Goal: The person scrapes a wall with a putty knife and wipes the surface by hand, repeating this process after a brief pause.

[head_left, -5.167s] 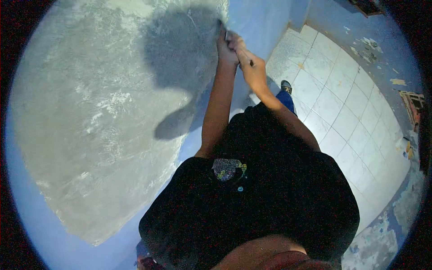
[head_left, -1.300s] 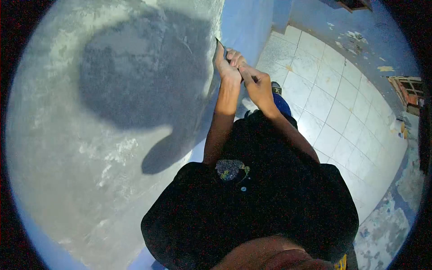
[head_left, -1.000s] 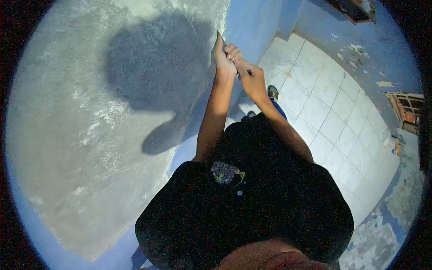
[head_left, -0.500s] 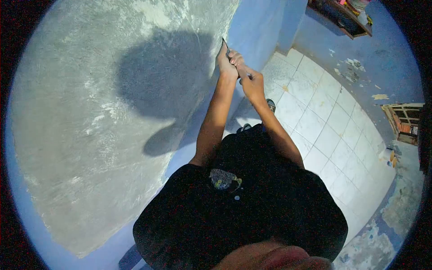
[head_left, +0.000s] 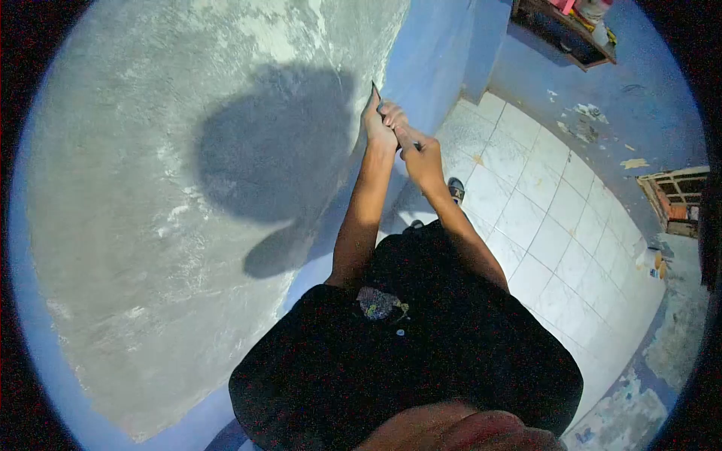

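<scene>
A thin dark-bladed scraping tool (head_left: 376, 92) stands out above my two hands, its blade close to the edge between a grey bare wall patch (head_left: 113, 225) and the blue paint (head_left: 425, 60). My left hand (head_left: 380, 126) is closed around the tool's upper part, near the blade. Just below and to the right, my right hand (head_left: 421, 154) grips the handle end. Fingers cover much of the tool, and whether the blade touches the wall cannot be made out.
White floor tiles (head_left: 526, 203) lie to the right, with a sandalled foot (head_left: 456, 189) on them. A wall shelf (head_left: 571, 37) holding items hangs at top right. A wooden frame (head_left: 677, 199) and small containers (head_left: 657, 264) are at far right.
Both hands and the tool appear slightly lower in the view, along with the wall and floor, as the camera view has shifted. The grip looks the same.
</scene>
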Motion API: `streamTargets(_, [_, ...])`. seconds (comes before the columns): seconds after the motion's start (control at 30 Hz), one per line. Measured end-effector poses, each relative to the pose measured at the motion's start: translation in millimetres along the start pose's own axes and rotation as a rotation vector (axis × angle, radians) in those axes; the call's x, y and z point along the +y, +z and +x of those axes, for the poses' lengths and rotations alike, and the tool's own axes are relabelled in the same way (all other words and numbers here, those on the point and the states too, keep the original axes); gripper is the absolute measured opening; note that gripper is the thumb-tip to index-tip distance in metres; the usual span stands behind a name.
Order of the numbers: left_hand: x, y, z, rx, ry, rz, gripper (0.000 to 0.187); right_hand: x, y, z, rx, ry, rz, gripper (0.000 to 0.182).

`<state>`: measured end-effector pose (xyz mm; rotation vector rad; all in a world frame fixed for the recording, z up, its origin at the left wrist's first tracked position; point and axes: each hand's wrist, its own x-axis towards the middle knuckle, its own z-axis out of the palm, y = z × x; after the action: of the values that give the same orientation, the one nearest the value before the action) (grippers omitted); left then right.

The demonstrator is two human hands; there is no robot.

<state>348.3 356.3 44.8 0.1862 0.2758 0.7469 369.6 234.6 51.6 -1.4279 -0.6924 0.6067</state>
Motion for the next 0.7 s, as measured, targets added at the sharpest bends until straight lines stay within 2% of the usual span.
streamTargets(0.07, [-2, 9, 4, 0.022, 0.017, 0.042, 0.043, 3, -4, 15, 0.017, -0.023, -0.041, 0.028])
streamTargets(0.13, [-13, 14, 5, 0.142, 0.094, 0.144, 0.042, 4, -8, 7, 0.012, 0.004, -0.031, 0.028])
streamTargets(0.27, [-4, -8, -4, 0.042, 0.020, -0.031, 0.043, 2, -5, 1, -0.017, 0.032, 0.022, 0.029])
streamTargets(0.4, [-8, 4, 17, 0.152, 0.037, 0.123, 0.046, 4, -7, 12, 0.005, 0.102, 0.017, 0.027])
streamTargets(0.43, [-16, 12, 14, 0.198, 0.112, 0.111, 0.049, 4, -11, 14, 0.008, 0.121, 0.021, 0.027])
streamTargets(0.5, [-12, 6, 4, 0.143, 0.058, 0.107, 0.049, 3, -9, 6, -0.006, 0.112, 0.042, 0.026])
streamTargets(0.53, [-9, 4, 0, 0.111, 0.030, 0.103, 0.049, 2, -10, 3, -0.011, 0.104, 0.052, 0.026])
streamTargets(0.57, [-3, -8, -2, 0.103, -0.022, 0.144, 0.049, 16, -10, 0, -0.010, -0.083, -0.043, 0.027])
streamTargets(0.67, [0, 4, 6, 0.071, -0.012, 0.193, 0.048, 6, -2, 9, -0.008, 0.039, 0.009, 0.028])
streamTargets(0.7, [-7, 7, 6, 0.128, 0.038, 0.181, 0.047, 4, -5, 10, 0.016, 0.085, 0.015, 0.028])
